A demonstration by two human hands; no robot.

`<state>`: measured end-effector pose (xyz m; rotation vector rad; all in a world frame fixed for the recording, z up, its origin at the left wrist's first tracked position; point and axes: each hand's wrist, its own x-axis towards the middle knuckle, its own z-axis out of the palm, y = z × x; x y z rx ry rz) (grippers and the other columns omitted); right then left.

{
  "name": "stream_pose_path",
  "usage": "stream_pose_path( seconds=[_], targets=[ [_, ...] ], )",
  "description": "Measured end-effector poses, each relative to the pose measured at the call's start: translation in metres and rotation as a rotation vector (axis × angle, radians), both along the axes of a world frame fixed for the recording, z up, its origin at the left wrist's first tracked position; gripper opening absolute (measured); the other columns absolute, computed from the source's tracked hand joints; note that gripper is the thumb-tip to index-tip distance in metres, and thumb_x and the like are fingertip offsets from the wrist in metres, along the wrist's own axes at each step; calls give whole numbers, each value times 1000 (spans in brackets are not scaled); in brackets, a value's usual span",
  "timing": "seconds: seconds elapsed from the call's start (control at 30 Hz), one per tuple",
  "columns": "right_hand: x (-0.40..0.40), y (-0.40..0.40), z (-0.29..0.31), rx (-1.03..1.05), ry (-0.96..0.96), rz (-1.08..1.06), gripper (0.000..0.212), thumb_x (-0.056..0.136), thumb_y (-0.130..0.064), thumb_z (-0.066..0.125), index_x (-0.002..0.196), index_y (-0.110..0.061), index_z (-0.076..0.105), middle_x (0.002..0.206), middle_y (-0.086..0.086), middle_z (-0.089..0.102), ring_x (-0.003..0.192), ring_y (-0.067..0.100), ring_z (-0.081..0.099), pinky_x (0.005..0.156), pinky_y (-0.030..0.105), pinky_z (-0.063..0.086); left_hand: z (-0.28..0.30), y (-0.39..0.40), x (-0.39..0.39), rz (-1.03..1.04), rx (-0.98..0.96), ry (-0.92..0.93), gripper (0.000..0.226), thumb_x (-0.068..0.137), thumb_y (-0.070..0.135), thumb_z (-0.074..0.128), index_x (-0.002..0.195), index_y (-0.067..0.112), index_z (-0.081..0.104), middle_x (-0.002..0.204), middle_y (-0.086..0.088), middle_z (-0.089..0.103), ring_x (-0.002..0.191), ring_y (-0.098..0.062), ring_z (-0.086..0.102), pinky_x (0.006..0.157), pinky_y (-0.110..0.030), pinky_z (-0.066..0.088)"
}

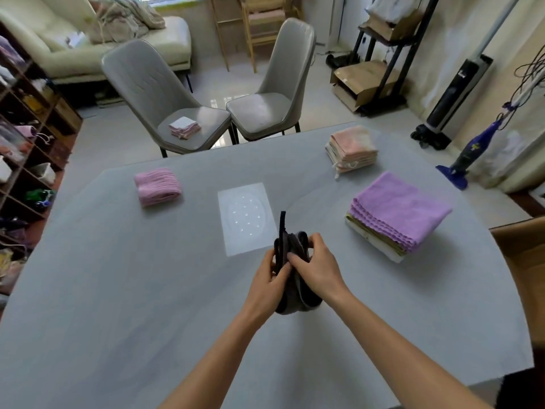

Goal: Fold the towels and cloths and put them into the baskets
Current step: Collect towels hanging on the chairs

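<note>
**Both hands on a dark cloth at the middle of the worktop**

Head view: the left hand (272,278) and the right hand (314,265) meet over the grey worktop (118,290), both clasped on a dark cloth (295,293) folded into a narrow bundle. The left grip has thumb and fingers curled round the bundle's left side; the right grip has its fingers wrapped over the top and right side. The cloth stands on edge between the palms, its lower end at or just above the worktop; which, I cannot tell. A thin dark strip of it sticks up past the fingers.

Beyond the hands a pale rectangular patch (246,218) shows on the worktop. To the far left lies a folded pink towel (157,186). To the right sits a stack topped by a purple towel (398,211), with paler layers under it. Further back on the right is a peach stack (351,149) of folded cloths.

Past the worktop's far edge stand two grey chairs; the left chair (141,75) carries a small folded pile (184,127) on its seat, and the right chair (292,54) stands just beside it. A cubby shelf (26,137) holding assorted items runs along the left edge. A sofa (59,51) with a rumpled blanket stands at the back.
</note>
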<state>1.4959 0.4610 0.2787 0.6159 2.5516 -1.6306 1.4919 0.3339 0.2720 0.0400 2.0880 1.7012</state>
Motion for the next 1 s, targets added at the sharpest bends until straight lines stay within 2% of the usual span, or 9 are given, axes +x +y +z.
stream_pose_path(
  seconds=[0.13,0.23,0.33,0.43,0.53,0.6,0.77,0.9,1.0],
  targets=[
    [6,-14,17,-40,71,42,19,88,-37,59,98,-24,50,101,-4,59,89,10,60,80,33,51,15,-12,-3,45,118,-78,32,101,44,36,125,36,57,116,10,67,108,-6,63,98,-34,49],
    [12,-28,26,-147,147,150,18,94,-20,44,105,-23,59,111,-12,58,100,10,60,90,40,53,22,-18,-10,108,212,-130,46,88,68,44,118,37,60,114,10,68,107,-8,64,96,-39,50],
    [21,-39,29,-113,147,360,40,90,-3,42,113,-24,67,134,-24,47,121,1,50,102,25,43,23,-25,-20,259,193,-109,42,87,59,54,116,29,61,111,3,69,101,-12,67,92,-37,53],
    [21,-25,45,-140,231,286,40,87,7,43,102,-14,73,114,-8,67,103,2,63,89,21,50,22,-39,-31,320,191,-127,40,95,51,48,110,20,66,103,-5,73,97,-24,69,91,-45,54],
    [7,4,53,92,402,159,26,87,-4,61,105,-20,68,105,-11,66,100,4,61,88,24,50,27,-53,-39,263,185,-59,34,98,43,45,106,20,69,100,-4,74,99,-26,68,90,-41,53],
    [-2,12,45,210,340,278,45,80,-24,74,122,-25,57,121,-12,55,115,8,50,102,29,42,32,-55,-42,195,236,-55,34,100,40,41,107,20,68,102,-4,74,97,-24,69,86,-39,53],
    [-12,-3,32,-26,262,236,87,64,-47,79,139,-42,34,135,-7,41,125,8,42,104,26,37,42,-48,-39,41,332,-131,34,101,35,37,112,21,66,104,-3,73,96,-17,69,80,-30,53],
    [-19,-1,32,216,298,115,71,59,-44,84,120,-33,52,102,-10,51,102,10,47,86,27,45,47,-49,-39,-3,264,-221,43,100,49,34,113,27,68,111,1,72,107,-14,66,95,-31,47],
    [-13,-16,34,377,414,79,49,65,-43,79,105,-25,55,95,-10,51,95,10,43,74,24,43,46,-37,-37,-11,106,55,35,86,53,58,102,24,67,100,6,72,98,-9,66,86,-24,48]
  ],
)
